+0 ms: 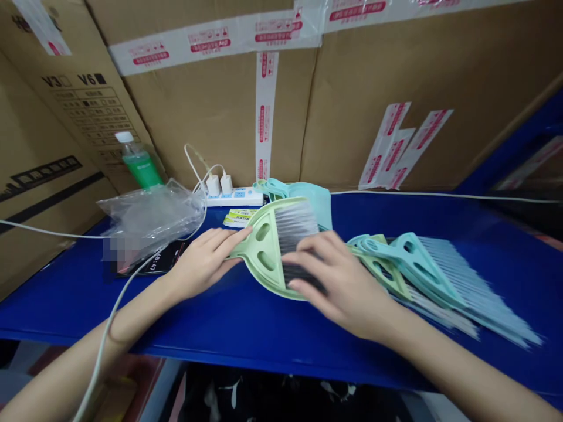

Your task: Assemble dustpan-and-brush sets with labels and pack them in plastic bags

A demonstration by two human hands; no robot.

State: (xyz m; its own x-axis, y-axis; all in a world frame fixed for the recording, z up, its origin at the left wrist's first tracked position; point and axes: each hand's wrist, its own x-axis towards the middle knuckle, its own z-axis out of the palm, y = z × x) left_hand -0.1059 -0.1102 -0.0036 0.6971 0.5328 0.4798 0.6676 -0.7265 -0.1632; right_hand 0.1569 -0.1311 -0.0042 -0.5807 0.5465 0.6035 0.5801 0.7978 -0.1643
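Observation:
My left hand [206, 261] is closed around the handle of a light green hand brush [269, 249], held over the blue table. A matching green rim, apparently a dustpan, shows around the brush. Its pale bristles [297, 225] point right. My right hand [338, 281], slightly blurred, is over the bristles with its fingers apart and curved; whether the fingertips press on them I cannot tell. Right of that hand lies a pile of blue and green hand brushes [424, 266]. Behind the held brush lie light blue dustpans [314, 196].
A white power strip [241, 198] with two plugged chargers stands at the back. A clear plastic bag [153, 208], a green-labelled bottle [143, 164] and a phone [165, 258] are on the left. A white cable [109, 328] crosses my left arm. Cardboard boxes [211, 111] wall the back.

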